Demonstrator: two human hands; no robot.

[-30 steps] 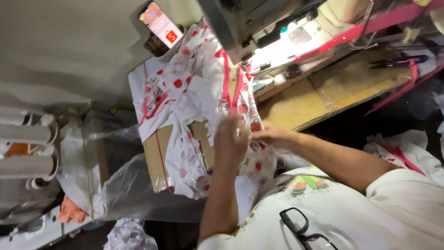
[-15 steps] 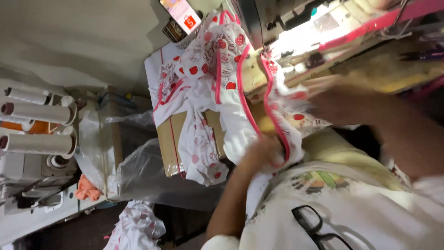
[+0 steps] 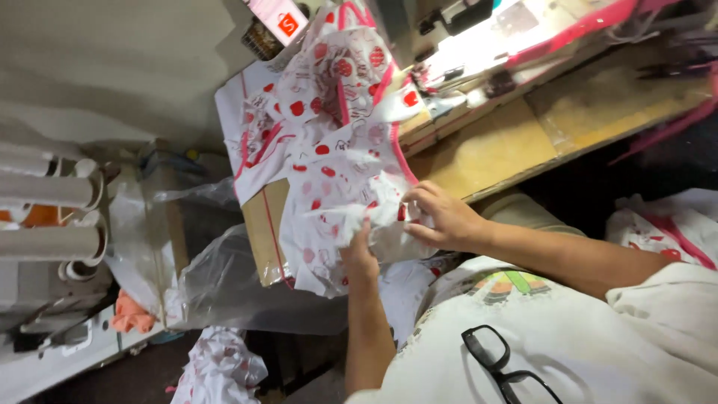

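Fabric with red print drapes off the wooden table so it hangs free for handling. Left hand is closed on its lower edge, and I see the right hand pinching the pink-trimmed hem beside it.

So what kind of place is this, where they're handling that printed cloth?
Most likely a small sewing workshop. Both hands, left hand and right hand, grip white red-printed fabric with pink trim beside a lit sewing machine on a wooden worktable, with large thread spools nearby.
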